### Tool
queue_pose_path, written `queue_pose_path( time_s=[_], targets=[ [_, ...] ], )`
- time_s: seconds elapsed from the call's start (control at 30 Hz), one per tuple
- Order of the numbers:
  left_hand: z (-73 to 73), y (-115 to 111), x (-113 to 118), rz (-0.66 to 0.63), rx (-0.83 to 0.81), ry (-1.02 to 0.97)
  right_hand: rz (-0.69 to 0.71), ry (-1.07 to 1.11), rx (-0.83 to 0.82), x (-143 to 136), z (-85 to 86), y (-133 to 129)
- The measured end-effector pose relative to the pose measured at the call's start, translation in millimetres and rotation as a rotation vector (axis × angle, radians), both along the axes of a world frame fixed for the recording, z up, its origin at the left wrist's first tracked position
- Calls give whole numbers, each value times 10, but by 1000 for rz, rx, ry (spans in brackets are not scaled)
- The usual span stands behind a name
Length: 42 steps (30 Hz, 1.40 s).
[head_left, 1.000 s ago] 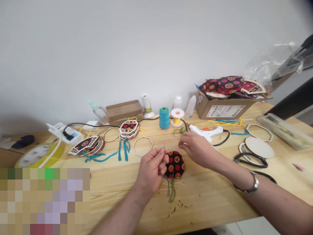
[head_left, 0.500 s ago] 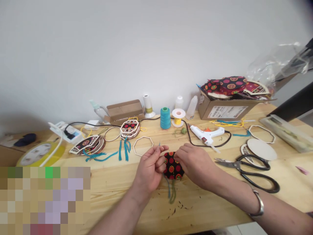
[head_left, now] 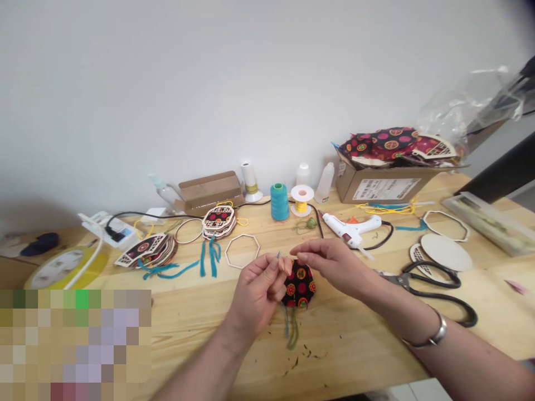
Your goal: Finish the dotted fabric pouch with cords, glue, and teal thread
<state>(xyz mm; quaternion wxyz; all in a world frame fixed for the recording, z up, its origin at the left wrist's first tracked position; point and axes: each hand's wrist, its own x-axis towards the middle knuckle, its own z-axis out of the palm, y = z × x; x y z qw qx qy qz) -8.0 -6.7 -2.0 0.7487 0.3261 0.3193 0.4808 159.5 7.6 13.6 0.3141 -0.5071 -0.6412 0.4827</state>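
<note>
My left hand [head_left: 257,289] is closed in a pinch, and the tip of a blue cord [head_left: 278,255] pokes up between its thumb and fingers. Beside it is a black fabric-covered piece [head_left: 301,285] printed with red and orange flowers. My left fingers overlap its left edge. Above its top edge my right hand [head_left: 336,266] has thumb and forefinger drawn together; what they pinch is too small to make out. Below the piece hang a green cord [head_left: 293,332] and a thin blue strand [head_left: 286,322].
Black-handled scissors [head_left: 443,298] and a white disc [head_left: 446,252] lie on the right. Behind are a white glue gun [head_left: 351,227], a teal thread cone [head_left: 280,202] and a cardboard box [head_left: 380,184] of fabric pieces. An octagonal frame [head_left: 242,236] and stacked ornaments [head_left: 219,220] lie left.
My right hand has lifted slightly off the upper right of the fabric piece, its fingers now straighter and pointing at my left fingertips. My left hand keeps its pinch. The view has shifted slightly.
</note>
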Motion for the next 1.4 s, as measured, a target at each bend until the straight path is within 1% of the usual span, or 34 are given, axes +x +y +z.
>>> queue_pose_path(
  time_s=[0.1,0.17,0.27,0.4,0.5,0.6,0.7,0.77,0.83,0.93,1.03,1.13,1.27,1.4],
  targets=[
    [-14,-23,6,-51,36,37,54,337,-278,5,-70,22],
    [-32,-35,12,-76,67,80,80,505,-399,1,-106,12],
    [-58,-47,23,-109,103,149,86,632,-465,-1,-119,-6],
    [-72,-45,41,-107,108,202,-5,695,-451,23,-113,16],
    [-83,-32,50,-92,95,225,-77,684,-408,50,-117,45],
    [-98,-7,54,-15,71,251,-81,589,-290,70,-107,51],
    [-97,25,68,115,37,248,37,456,-46,83,-74,19],
    [-90,37,87,156,7,226,148,344,139,85,-54,-19],
    [-88,35,111,152,-10,211,213,214,307,76,-51,-60],
    [-101,8,138,117,-8,223,187,117,476,39,-78,-97],
    [-126,-28,143,92,5,238,93,115,534,-1,-114,-95],
    [-147,-56,131,73,52,275,19,127,537,-21,-125,-82],
    [-154,-72,109,37,127,340,-22,152,523,-23,-107,-77],
    [-152,-75,88,30,155,371,-43,158,452,-24,-107,-70]
  ],
)
